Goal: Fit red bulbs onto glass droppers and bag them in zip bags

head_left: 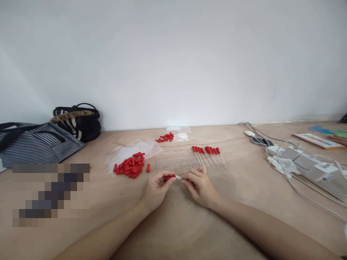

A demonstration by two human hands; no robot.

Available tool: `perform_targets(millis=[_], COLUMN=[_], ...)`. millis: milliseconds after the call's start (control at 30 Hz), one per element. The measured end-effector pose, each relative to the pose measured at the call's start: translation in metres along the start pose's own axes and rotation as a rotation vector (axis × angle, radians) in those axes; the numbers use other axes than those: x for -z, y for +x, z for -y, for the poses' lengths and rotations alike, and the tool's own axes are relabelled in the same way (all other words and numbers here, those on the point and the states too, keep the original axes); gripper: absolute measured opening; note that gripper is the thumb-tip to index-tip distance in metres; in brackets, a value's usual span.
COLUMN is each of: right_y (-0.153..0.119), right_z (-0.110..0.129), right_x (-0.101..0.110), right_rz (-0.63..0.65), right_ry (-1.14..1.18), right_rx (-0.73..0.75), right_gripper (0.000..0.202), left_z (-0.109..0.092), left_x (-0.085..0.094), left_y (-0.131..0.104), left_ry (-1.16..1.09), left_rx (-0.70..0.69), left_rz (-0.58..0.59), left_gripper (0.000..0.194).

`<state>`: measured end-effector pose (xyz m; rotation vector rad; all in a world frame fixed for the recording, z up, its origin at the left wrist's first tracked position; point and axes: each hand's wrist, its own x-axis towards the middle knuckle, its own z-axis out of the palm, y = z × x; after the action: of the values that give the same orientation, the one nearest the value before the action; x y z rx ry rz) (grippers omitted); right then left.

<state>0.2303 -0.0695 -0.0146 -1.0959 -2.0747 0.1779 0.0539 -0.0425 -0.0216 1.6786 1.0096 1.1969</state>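
Head view: light wooden tabletop (pixel 244 187), far edge along a plain pale wall (pixel 173 65). Striped bag (pixel 40 144) and black bag (pixel 86 124) toward far left corner. Right side: power strip (pixel 333 184) with white chargers, cables, crumpled tissue (pixel 283 165), dark phone-like device (pixel 261 141); colourful card (pixel 318 141) toward far right corner. Mid-table, between far edge and hands: pile of red bulbs (pixel 132 166) on clear plastic bags, row of clear tubes (pixel 176 160) to its right, then red-capped droppers (pixel 211 153). Left hand (pixel 158 187), fingers closed in a pinch, has a red bulb (pixel 169 177). Right hand (pixel 200 186), fingertips together, pinches thin clear tubing (pixel 178 177) at the bulb's end; bulb and tubing nearer the front edge than the row.
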Motion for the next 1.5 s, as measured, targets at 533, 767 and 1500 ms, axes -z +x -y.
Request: perform_targets(millis=[533,767,1500], right_y=[0.001,0.004,0.004], right_z=[-0.015,-0.014,-0.025], right_x=[0.007,0.007,0.020], right_rz=[0.061,0.109,0.128], right_ry=[-0.071,-0.094,-0.177], right_rx=[0.236,0.276,0.214], right_gripper=[0.023,0.024,0.018], left_z=[0.007,0.006,0.005], left_x=[0.000,0.002,0.009], left_y=[-0.003,-0.003,0.001], left_ry=[-0.014,0.107,0.032], left_rx=[0.011,-0.065,0.066], left_rz=[0.134,0.179,0.215], left_gripper=[0.014,0.014,0.013])
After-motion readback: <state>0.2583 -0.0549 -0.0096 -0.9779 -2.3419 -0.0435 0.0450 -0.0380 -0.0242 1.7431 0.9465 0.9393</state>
